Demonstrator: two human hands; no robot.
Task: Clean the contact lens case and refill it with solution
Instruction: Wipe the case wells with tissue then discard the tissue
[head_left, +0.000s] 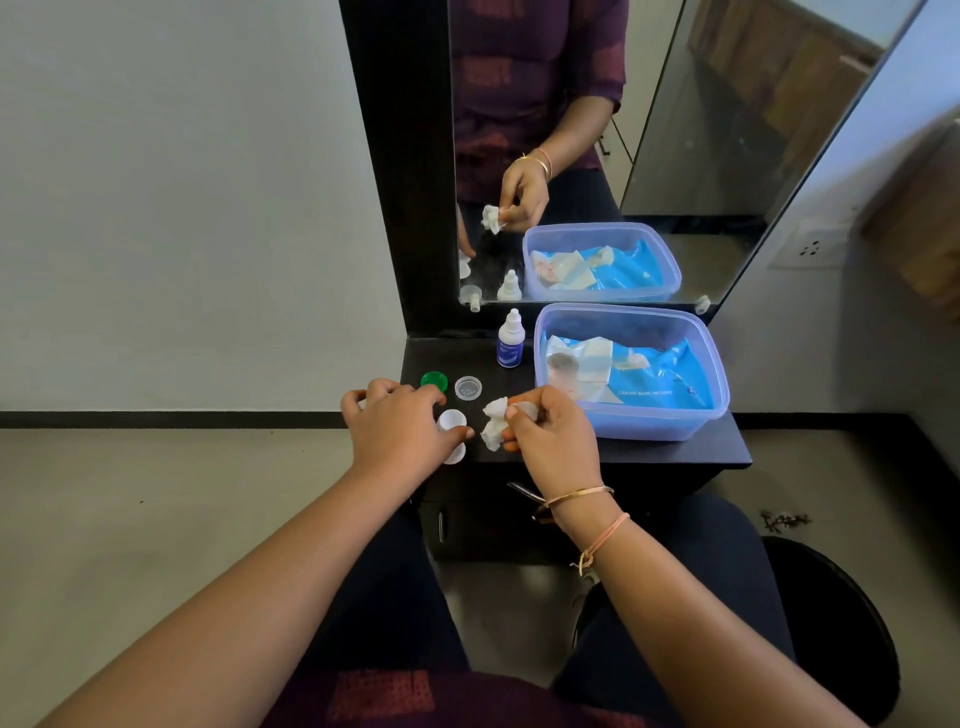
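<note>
Plastic tub (649, 422) beside solution bottle (509, 344)

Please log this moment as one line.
left hand: holds lens case; right hand: pinches tissue; green cap, clear cap: off; bottle: standing

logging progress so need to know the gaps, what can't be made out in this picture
Head view only:
White plastic lens case: mostly under the left hand holding it; wells wet or dry, cannot tell.
Crumpled white tissue: partly hidden in the right hand's grip.
Small white bottle with a blue label: print too small to read.
Translucent blue plastic box: walls blur the contents.
</note>
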